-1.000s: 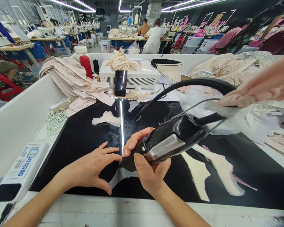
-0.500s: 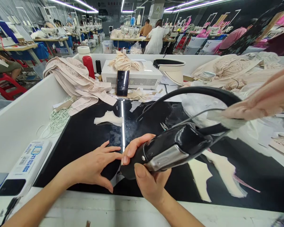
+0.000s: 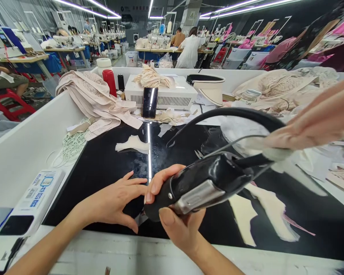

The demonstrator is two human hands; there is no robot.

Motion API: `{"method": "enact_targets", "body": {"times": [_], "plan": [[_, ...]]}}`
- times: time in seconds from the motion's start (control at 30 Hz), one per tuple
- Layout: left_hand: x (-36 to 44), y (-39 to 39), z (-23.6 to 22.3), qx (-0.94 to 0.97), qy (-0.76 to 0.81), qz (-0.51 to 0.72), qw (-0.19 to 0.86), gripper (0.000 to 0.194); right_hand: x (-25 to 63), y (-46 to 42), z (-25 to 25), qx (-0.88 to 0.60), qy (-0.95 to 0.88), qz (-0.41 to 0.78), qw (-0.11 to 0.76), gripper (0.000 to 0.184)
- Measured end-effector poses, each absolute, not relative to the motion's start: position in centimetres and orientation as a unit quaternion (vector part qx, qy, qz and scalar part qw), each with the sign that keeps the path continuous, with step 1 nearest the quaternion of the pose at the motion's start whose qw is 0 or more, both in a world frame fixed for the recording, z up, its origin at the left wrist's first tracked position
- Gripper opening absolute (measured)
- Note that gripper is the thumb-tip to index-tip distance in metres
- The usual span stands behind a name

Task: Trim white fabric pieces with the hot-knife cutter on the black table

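Note:
My right hand (image 3: 179, 214) is closed around a black handheld power tool (image 3: 209, 179) with a silver lever plate and a thick black cable. The tool is tilted, its rounded end pointing down and left. My left hand (image 3: 119, 200) lies with fingers spread on the black work mat (image 3: 88, 179), its fingertips close to the tool's lower end. Between them a small sheer whitish scrap (image 3: 141, 219) shows, mostly hidden. At the right, another person's hand (image 3: 306, 131), blurred, is at the tool's cable end, with something pale under its fingers.
Cream cut pieces lie on the mat: one (image 3: 132, 144) behind my left hand, others (image 3: 243, 217) at right. Small snips (image 3: 199, 154) lie behind the tool. A phone (image 3: 150, 102) leans on a white vented box (image 3: 173, 99). Beige fabric (image 3: 86, 93) drapes over the left wall.
The tool and my right hand have shifted slightly left and down. The other person's hand has moved a little left along with it. My left hand stays put.

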State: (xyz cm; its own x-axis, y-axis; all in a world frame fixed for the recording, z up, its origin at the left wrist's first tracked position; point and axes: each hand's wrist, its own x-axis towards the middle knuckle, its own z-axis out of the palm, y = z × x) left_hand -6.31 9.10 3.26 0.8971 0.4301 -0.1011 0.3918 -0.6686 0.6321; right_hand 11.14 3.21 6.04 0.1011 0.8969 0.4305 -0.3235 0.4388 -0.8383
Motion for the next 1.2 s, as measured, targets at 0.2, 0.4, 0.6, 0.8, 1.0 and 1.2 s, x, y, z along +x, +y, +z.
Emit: {"method": "enact_targets", "body": {"times": [0.2, 0.4, 0.6, 0.8, 1.0, 1.2], "plan": [[-6.9, 8.9, 3.7, 0.925, 0.217, 0.039, 0.310, 0.025, 13.0, 4.1, 8.7, -0.256, -0.496, 0.392, 0.731, 0.045], [-8.1, 10.0, 2.9, 0.940, 0.264, 0.097, 0.192, 0.016, 15.0, 4.6, 10.1, -0.354, -0.526, 0.347, 0.691, 0.039], [-7.6, 9.7, 2.0, 0.905, 0.349, 0.232, 0.065, 0.021, 14.5, 5.0, 9.5, -0.344, -0.514, 0.338, 0.709, 0.038], [-4.7, 7.3, 2.0, 0.913, 0.315, 0.166, 0.201, 0.045, 13.7, 5.2, 8.6, -0.307, -0.500, 0.366, 0.723, 0.039], [-4.1, 6.5, 1.8, 0.905, 0.331, 0.100, 0.249, 0.069, 13.4, 5.1, 7.5, -0.293, -0.505, 0.386, 0.714, 0.040], [-4.5, 6.6, 1.8, 0.903, 0.328, 0.091, 0.263, 0.072, 13.4, 4.9, 7.0, -0.297, -0.506, 0.388, 0.711, 0.039]]}}
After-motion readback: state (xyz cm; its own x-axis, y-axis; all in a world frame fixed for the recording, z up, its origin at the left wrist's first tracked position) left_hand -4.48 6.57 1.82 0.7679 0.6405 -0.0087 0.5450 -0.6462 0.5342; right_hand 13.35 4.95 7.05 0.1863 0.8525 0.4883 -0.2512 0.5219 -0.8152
